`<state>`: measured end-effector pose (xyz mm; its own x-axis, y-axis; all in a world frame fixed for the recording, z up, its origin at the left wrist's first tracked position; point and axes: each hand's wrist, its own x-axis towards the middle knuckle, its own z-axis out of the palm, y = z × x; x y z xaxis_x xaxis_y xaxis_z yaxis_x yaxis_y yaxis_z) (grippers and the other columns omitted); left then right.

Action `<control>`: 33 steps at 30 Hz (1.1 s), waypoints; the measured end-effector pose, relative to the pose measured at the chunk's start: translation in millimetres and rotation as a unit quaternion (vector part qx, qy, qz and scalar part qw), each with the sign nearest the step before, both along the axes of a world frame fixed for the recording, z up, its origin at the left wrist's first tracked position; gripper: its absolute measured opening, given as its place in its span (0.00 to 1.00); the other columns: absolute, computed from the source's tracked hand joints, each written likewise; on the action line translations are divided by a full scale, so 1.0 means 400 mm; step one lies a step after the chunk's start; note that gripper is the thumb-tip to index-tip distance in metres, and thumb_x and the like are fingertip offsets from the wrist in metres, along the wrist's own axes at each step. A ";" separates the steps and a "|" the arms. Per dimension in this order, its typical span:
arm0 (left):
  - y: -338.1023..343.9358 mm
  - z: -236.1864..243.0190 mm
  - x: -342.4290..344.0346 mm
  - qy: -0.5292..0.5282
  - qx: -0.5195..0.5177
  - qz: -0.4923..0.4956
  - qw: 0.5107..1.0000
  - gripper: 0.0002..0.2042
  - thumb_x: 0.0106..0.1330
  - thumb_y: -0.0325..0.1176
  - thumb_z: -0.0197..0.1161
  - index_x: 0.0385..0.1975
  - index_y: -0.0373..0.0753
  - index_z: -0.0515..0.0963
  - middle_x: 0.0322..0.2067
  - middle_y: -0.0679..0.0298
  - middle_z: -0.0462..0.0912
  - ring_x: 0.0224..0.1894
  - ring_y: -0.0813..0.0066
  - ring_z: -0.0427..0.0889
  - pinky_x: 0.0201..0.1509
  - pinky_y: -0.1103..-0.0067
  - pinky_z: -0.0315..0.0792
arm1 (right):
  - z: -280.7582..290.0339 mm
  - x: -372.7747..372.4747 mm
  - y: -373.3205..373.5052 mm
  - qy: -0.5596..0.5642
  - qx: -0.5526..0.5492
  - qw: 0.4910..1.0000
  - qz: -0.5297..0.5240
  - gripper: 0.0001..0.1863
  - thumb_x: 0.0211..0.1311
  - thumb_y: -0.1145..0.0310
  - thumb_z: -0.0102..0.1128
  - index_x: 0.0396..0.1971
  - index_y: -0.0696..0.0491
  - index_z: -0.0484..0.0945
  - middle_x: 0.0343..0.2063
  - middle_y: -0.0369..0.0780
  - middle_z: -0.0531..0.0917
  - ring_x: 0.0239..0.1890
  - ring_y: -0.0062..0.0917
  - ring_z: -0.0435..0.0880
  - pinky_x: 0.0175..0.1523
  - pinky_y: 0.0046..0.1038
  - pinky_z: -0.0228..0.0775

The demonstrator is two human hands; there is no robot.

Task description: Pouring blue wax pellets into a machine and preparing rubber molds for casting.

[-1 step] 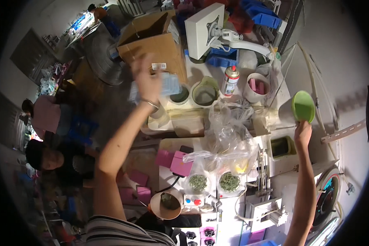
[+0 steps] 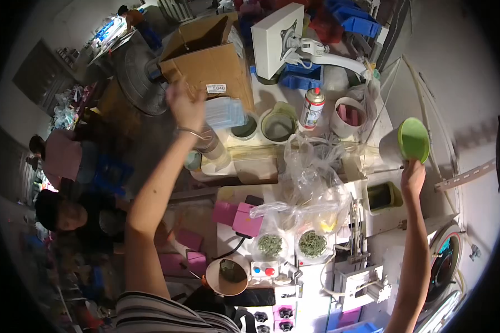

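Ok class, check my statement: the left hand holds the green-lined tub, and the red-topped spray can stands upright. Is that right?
Not quite. The head view shows the right hand, not the left hand, holding the green-lined tub. The red-topped spray can does stand upright.

A pale wall (image 2: 469, 83) fills the right side, with slim piping (image 2: 422, 95) running down it and a perforated metal strip (image 2: 465, 175) jutting across. At upper left, another pale wall (image 2: 78, 28) carries a dark panel (image 2: 36, 75). A large round fan (image 2: 136, 80) stands above dim floor (image 2: 145, 143); a distant table (image 2: 112, 32) glows under white light, and glare whitens the near bench (image 2: 312, 297)
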<state>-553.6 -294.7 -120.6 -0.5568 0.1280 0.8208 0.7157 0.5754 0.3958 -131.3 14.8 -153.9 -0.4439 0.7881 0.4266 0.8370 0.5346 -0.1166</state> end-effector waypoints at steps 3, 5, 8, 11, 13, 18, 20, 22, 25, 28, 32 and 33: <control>-0.139 -0.106 -0.237 -0.356 -0.075 0.118 0.924 0.36 0.38 0.52 0.70 0.43 0.29 0.71 0.41 0.49 0.75 0.40 0.55 0.74 0.44 0.69 0.69 | 0.103 -0.050 -0.095 0.061 0.053 0.996 0.027 0.06 0.52 0.70 0.52 0.24 0.58 0.73 0.21 0.52 0.76 0.27 0.49 0.75 0.30 0.42 0.67; -0.219 -0.238 -0.357 -0.407 0.000 0.116 0.906 0.40 0.33 0.57 0.71 0.40 0.26 0.73 0.36 0.49 0.77 0.35 0.57 0.77 0.37 0.68 0.71 | 0.153 -0.108 -0.191 0.103 -0.026 0.993 0.045 0.06 0.52 0.71 0.53 0.24 0.58 0.73 0.21 0.51 0.76 0.27 0.48 0.75 0.30 0.41 0.67; -0.157 -0.288 -0.275 -0.640 0.086 0.041 0.762 0.32 0.36 0.50 0.73 0.35 0.28 0.75 0.32 0.51 0.78 0.34 0.62 0.76 0.32 0.69 0.71 | 0.168 -0.129 -0.343 0.076 0.000 0.991 0.113 0.04 0.51 0.75 0.52 0.22 0.59 0.75 0.23 0.49 0.77 0.24 0.43 0.77 0.29 0.35 0.68; -0.201 -0.317 -0.329 -0.701 0.087 -0.032 0.707 0.37 0.41 0.48 0.71 0.50 0.34 0.67 0.52 0.58 0.68 0.54 0.60 0.65 0.50 0.67 0.67 | 0.208 -0.152 -0.520 0.151 -0.067 0.972 0.164 0.04 0.46 0.77 0.58 0.21 0.61 0.72 0.18 0.47 0.75 0.18 0.33 0.74 0.25 0.30 0.63; -0.199 -0.304 -0.321 -0.714 0.098 -0.065 0.690 0.34 0.41 0.44 0.72 0.48 0.34 0.69 0.49 0.57 0.70 0.52 0.59 0.67 0.47 0.67 0.68 | 0.206 -0.137 -0.589 0.178 -0.122 0.962 0.169 0.05 0.45 0.78 0.58 0.22 0.62 0.72 0.18 0.47 0.74 0.18 0.33 0.74 0.26 0.28 0.63; -0.181 -0.232 -0.268 -0.671 0.260 -0.101 0.687 0.20 0.39 0.28 0.72 0.33 0.27 0.75 0.33 0.53 0.78 0.31 0.61 0.79 0.30 0.69 0.75 | 0.215 -0.115 -0.701 0.155 -0.164 0.963 0.148 0.05 0.45 0.79 0.58 0.21 0.62 0.71 0.17 0.47 0.74 0.18 0.34 0.73 0.26 0.27 0.63; -0.187 -0.194 -0.252 -0.675 0.285 -0.134 0.667 0.23 0.41 0.27 0.70 0.39 0.27 0.72 0.38 0.53 0.75 0.37 0.60 0.77 0.35 0.67 0.76 | 0.210 -0.104 -0.727 0.154 -0.177 0.962 0.144 0.05 0.44 0.79 0.58 0.21 0.62 0.71 0.17 0.46 0.74 0.18 0.35 0.72 0.25 0.27 0.62; -0.184 -0.167 -0.252 -0.690 0.315 -0.196 0.621 0.23 0.45 0.27 0.68 0.43 0.28 0.70 0.42 0.52 0.73 0.43 0.59 0.75 0.41 0.66 0.75 | 0.217 -0.096 -0.746 0.160 -0.180 0.960 0.142 0.06 0.43 0.79 0.59 0.20 0.63 0.70 0.17 0.46 0.74 0.19 0.35 0.73 0.26 0.27 0.63; -0.205 -0.140 -0.282 -0.684 0.348 -0.239 0.596 0.20 0.49 0.25 0.64 0.44 0.30 0.69 0.43 0.52 0.73 0.46 0.57 0.73 0.47 0.62 0.73 | 0.235 -0.110 -0.775 0.162 -0.174 0.959 0.155 0.06 0.43 0.80 0.59 0.21 0.63 0.71 0.18 0.46 0.74 0.19 0.35 0.73 0.26 0.27 0.63; -0.238 -0.108 -0.279 -0.655 0.384 -0.306 0.574 0.20 0.51 0.22 0.61 0.46 0.30 0.68 0.44 0.52 0.72 0.46 0.57 0.73 0.48 0.60 0.71 | 0.260 -0.134 -0.800 0.167 -0.173 0.956 0.170 0.06 0.43 0.80 0.59 0.22 0.62 0.71 0.19 0.47 0.74 0.20 0.36 0.74 0.27 0.28 0.64; -0.313 -0.015 -0.216 -0.607 0.378 -0.410 0.566 0.18 0.54 0.25 0.59 0.45 0.30 0.68 0.45 0.55 0.72 0.48 0.60 0.72 0.50 0.63 0.69 | 0.293 -0.159 -0.842 0.130 -0.150 0.961 0.191 0.06 0.45 0.80 0.57 0.27 0.58 0.74 0.24 0.46 0.76 0.27 0.42 0.76 0.29 0.34 0.66; -0.340 0.015 -0.191 -0.588 0.375 -0.451 0.557 0.17 0.55 0.26 0.59 0.45 0.30 0.68 0.45 0.56 0.72 0.48 0.62 0.71 0.52 0.65 0.67 | 0.289 -0.163 -0.852 0.122 -0.144 0.959 0.210 0.05 0.46 0.79 0.56 0.26 0.58 0.73 0.24 0.46 0.76 0.26 0.42 0.76 0.29 0.35 0.67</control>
